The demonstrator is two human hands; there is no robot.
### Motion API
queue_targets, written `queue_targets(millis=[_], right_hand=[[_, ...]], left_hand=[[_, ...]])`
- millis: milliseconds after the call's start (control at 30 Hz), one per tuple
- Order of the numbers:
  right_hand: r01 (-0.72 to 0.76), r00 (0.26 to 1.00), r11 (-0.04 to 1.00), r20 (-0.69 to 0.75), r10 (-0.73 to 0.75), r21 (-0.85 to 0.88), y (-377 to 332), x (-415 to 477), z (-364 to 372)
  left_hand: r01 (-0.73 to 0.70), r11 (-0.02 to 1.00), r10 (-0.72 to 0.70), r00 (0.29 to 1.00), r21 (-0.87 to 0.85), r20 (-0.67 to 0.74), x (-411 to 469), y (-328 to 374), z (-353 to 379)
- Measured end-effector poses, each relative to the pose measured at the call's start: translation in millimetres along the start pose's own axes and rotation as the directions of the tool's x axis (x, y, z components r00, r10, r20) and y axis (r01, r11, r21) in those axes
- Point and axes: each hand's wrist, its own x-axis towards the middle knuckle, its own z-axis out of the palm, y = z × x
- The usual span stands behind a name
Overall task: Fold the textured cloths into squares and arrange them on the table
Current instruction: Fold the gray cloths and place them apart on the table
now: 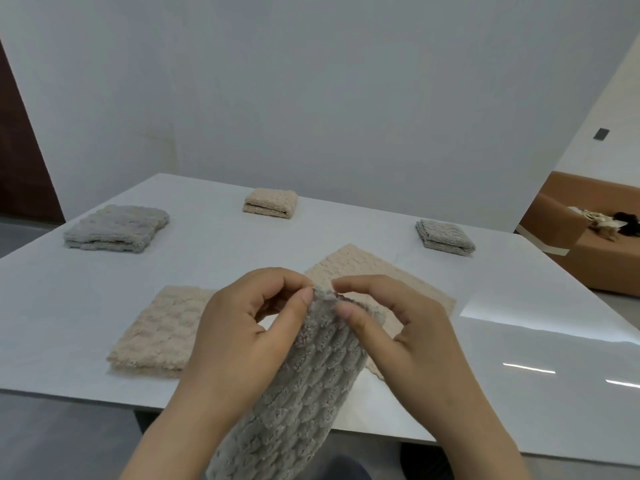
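A grey textured cloth [298,393] hangs in front of me over the near table edge. My left hand [242,334] and my right hand [398,327] both pinch its top edge, fingertips close together. On the white table [502,341] lie a beige folded cloth [159,334] at the near left and a flat beige cloth [367,271] partly hidden behind my right hand. Farther back sit a grey folded cloth [116,228] at the left, a small beige folded square [270,203] in the middle and a small grey folded square [445,236] at the right.
A brown sofa [588,244] with some items on it stands beyond the table's right side. A white wall rises right behind the table. The near table edge runs just under my wrists.
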Motion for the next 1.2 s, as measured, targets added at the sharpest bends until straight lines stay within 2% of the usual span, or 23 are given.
queue_targets(millis=[167, 333, 533, 767, 1200], right_hand=[[0.02, 1.0, 0.999, 0.017, -0.021, 0.051, -4.5, -1.3, 3.4], [0.014, 1.0, 0.999, -0.013, -0.014, 0.042, -6.0, -1.6, 3.2], [0.003, 1.0, 0.997, -0.002, -0.003, 0.076, -4.9, -2.1, 3.0], [0.011, 0.998, 0.997, -0.063, -0.007, 0.077, -5.2, -1.9, 2.3], [0.001, 0.978, 0.996, -0.208, 0.016, 0.084, 0.0, 1.6, -7.0]], left_hand=[[-0.023, 1.0, 0.023, 1.0, 0.011, 0.021, -3.2, 3.7, -1.2], [0.062, 0.993, -0.057, 0.997, -0.096, 0.052, -7.6, 2.4, -2.3], [0.073, 0.995, -0.071, 0.997, -0.065, 0.037, -10.9, -0.8, 1.8], [0.116, 0.985, -0.104, 0.99, -0.127, 0.095, -13.6, -4.4, 5.4], [0.043, 0.999, -0.044, 0.98, 0.01, 0.195, -20.7, -26.4, 9.5]])
